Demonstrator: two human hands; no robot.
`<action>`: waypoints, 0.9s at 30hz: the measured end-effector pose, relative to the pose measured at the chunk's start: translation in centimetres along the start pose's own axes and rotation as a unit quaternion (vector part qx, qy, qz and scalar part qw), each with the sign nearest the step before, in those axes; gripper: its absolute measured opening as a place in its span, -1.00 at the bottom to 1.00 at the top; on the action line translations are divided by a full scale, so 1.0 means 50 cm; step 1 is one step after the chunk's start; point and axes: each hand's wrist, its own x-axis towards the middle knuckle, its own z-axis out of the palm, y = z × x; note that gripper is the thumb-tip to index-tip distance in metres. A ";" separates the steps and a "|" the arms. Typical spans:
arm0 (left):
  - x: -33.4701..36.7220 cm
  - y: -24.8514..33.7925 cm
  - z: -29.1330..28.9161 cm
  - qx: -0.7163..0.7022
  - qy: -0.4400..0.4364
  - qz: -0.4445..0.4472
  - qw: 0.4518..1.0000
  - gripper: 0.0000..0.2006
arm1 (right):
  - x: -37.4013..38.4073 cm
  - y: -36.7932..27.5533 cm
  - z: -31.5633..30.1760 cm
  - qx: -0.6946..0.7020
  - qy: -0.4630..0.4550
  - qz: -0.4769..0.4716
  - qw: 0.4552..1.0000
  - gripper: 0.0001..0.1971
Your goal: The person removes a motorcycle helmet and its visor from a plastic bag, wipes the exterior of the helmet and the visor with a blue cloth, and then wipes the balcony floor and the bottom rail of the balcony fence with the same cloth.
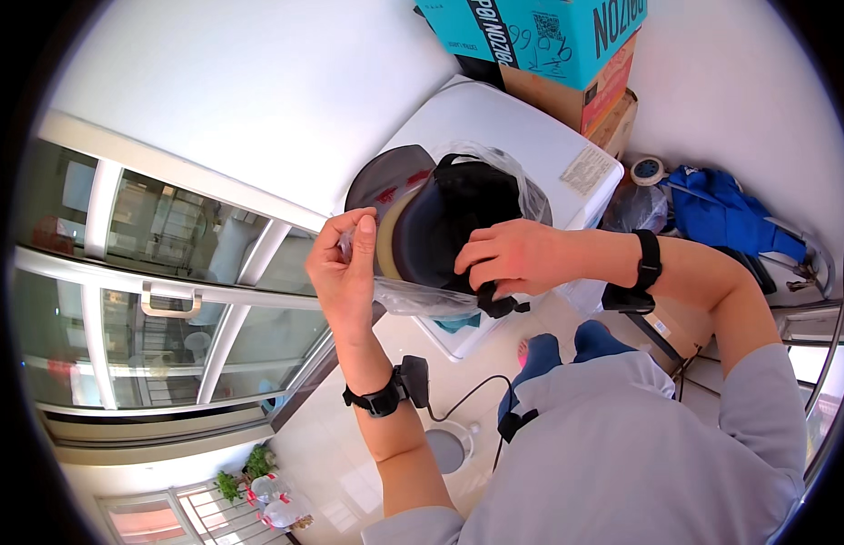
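Observation:
A stack of caps (440,222) lies hollow side up in a clear plastic bag (422,298). The uppermost cap is black inside; a grey visor (385,173) and a cream layer show at its left. At the bag's left side, beside the visors, my left hand (345,263) is closed, with thumb and forefinger pinching the bag's edge. My right hand (517,259) curls its fingers over the near right rim of the black cap, closed on it. A black strap end (502,302) hangs just below those fingers. The bag rests on a white, flat-topped surface (476,113).
A turquoise box (549,54) tops cardboard boxes (567,95) at the back of the white surface. To the left are framed glass panes (177,218) with a handle. Blue fabric (730,213) lies at right. A black cable (467,400) dangles from my left wristband (385,392).

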 end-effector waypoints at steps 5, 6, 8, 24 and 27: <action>0.003 -0.013 0.009 0.016 0.015 0.043 0.999 -0.85 | 0.004 -0.006 0.049 0.372 0.016 0.250 0.894 -0.74; 0.003 -0.013 0.010 0.015 0.015 0.043 0.999 -0.86 | 0.004 -0.005 0.052 0.394 0.037 0.252 0.883 -0.73; 0.002 -0.011 0.009 0.014 0.016 0.043 0.999 -0.86 | 0.011 -0.008 0.036 0.417 0.020 0.225 0.880 -0.67; -0.006 -0.017 0.003 0.021 0.010 0.052 0.998 -0.85 | 0.043 -0.009 -0.020 0.552 0.147 0.148 0.808 -0.63; -0.011 -0.015 0.004 0.022 0.008 0.045 0.999 -0.86 | 0.065 -0.004 -0.046 0.577 0.176 0.189 0.775 -0.67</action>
